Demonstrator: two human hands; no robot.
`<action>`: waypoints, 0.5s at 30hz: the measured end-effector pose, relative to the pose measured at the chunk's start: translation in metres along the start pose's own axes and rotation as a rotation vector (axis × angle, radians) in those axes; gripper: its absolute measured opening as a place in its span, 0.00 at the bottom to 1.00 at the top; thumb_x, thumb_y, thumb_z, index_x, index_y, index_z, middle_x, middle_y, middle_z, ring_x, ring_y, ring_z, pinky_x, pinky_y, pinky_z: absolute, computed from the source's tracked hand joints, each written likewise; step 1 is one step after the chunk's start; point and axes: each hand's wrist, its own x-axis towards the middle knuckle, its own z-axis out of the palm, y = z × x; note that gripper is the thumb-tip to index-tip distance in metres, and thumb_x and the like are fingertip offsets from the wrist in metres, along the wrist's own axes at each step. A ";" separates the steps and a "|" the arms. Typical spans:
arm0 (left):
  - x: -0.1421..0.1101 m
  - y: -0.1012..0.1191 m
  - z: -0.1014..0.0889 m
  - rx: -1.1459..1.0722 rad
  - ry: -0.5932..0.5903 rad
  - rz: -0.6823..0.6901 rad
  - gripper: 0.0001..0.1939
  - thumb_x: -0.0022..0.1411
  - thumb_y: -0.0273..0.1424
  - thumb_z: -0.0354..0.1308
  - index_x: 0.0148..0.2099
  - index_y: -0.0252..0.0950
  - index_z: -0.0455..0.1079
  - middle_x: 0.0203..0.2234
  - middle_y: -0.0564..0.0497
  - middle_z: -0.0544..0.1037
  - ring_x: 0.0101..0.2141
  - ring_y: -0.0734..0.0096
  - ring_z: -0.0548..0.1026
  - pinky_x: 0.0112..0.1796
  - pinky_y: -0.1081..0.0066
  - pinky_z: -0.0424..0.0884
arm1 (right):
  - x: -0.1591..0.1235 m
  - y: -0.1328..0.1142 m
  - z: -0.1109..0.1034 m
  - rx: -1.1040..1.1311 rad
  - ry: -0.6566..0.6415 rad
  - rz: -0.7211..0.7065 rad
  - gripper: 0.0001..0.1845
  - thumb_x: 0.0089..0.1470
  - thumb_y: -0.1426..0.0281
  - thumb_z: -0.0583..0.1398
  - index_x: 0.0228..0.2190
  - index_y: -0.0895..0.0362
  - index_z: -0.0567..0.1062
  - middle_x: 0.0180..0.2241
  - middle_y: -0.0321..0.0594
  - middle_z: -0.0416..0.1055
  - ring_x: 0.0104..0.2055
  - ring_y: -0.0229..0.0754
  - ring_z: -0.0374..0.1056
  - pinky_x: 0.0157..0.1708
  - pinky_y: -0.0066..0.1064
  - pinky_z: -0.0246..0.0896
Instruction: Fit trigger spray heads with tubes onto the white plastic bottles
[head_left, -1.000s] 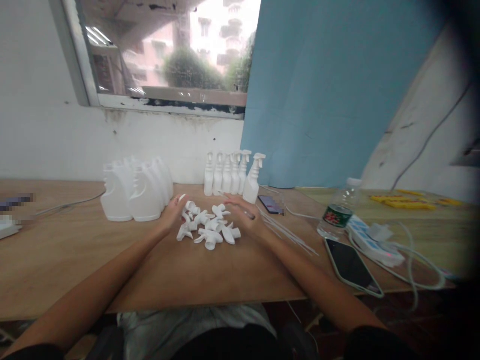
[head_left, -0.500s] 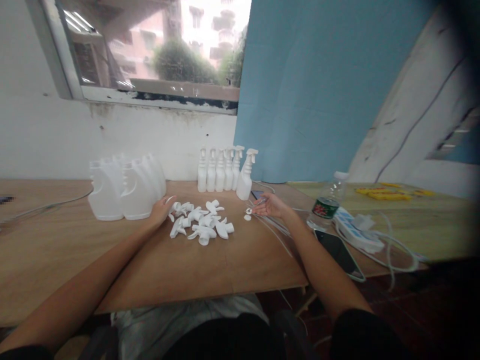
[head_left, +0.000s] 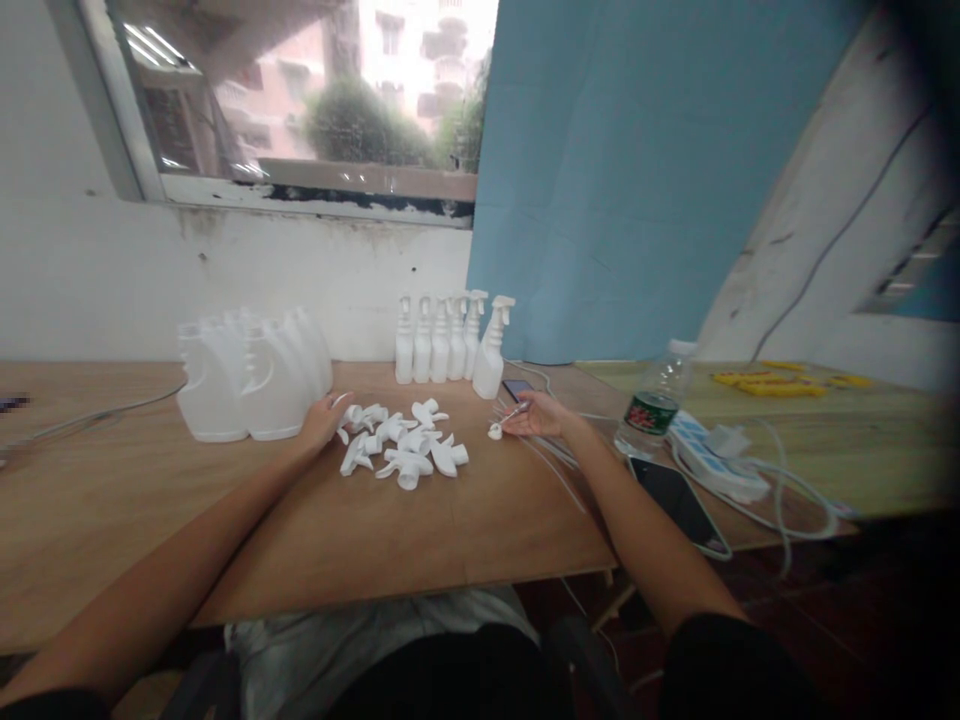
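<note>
At the left edge of a pile of white spray trigger heads (head_left: 405, 465), my left hand (head_left: 321, 422) is curled with its fingers round one of them, which it partly hides. My right hand (head_left: 538, 414) is further right, palm turned up, thumb and fingers pinching a thin pale tube (head_left: 514, 411). Just by its fingertips lies a small white ring-like piece (head_left: 495, 431) on the wooden table. More thin clear tubes (head_left: 559, 470) lie under and beside the right hand. Behind them stand several white spray bottles (head_left: 442, 355), the rightmost tilted.
Translucent white jugs (head_left: 214, 395) stand at the left. To the right are a water bottle (head_left: 651, 410), a dark-screened tablet or phone (head_left: 675, 505), a power strip (head_left: 716, 465) with cables and yellow pieces (head_left: 780, 383). A phone (head_left: 517, 388) lies behind my right hand.
My right hand has shifted slightly, and the pale tube in it now reaches toward the small white piece at the fingertips. My left hand has stayed in place.
</note>
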 end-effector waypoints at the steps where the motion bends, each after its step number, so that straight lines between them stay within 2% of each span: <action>1: 0.001 -0.001 0.000 0.011 -0.007 0.007 0.24 0.53 0.53 0.52 0.29 0.34 0.68 0.17 0.53 0.72 0.21 0.68 0.68 0.24 0.72 0.62 | -0.001 0.000 0.002 0.016 0.017 0.007 0.22 0.61 0.64 0.43 0.33 0.65 0.71 0.28 0.57 0.74 0.33 0.50 0.75 0.35 0.43 0.73; 6: 0.005 -0.007 -0.001 0.081 -0.041 0.047 0.26 0.56 0.54 0.49 0.30 0.34 0.68 0.18 0.52 0.73 0.23 0.67 0.70 0.26 0.71 0.63 | -0.005 0.002 0.006 0.065 0.055 -0.015 0.21 0.61 0.63 0.46 0.34 0.65 0.71 0.28 0.57 0.74 0.35 0.51 0.75 0.33 0.40 0.73; 10: 0.008 -0.011 -0.003 0.170 -0.045 0.071 0.27 0.58 0.54 0.46 0.33 0.34 0.70 0.22 0.50 0.75 0.26 0.64 0.72 0.28 0.71 0.64 | -0.005 0.001 0.004 0.038 0.058 -0.069 0.22 0.61 0.63 0.47 0.32 0.66 0.72 0.27 0.57 0.74 0.32 0.48 0.75 0.32 0.36 0.73; 15: 0.008 -0.010 -0.007 0.357 -0.043 0.123 0.28 0.59 0.52 0.43 0.37 0.34 0.71 0.30 0.46 0.78 0.33 0.60 0.74 0.34 0.69 0.66 | 0.003 0.000 -0.005 -0.139 0.146 -0.327 0.25 0.61 0.62 0.45 0.23 0.61 0.72 0.19 0.50 0.72 0.20 0.43 0.71 0.22 0.31 0.69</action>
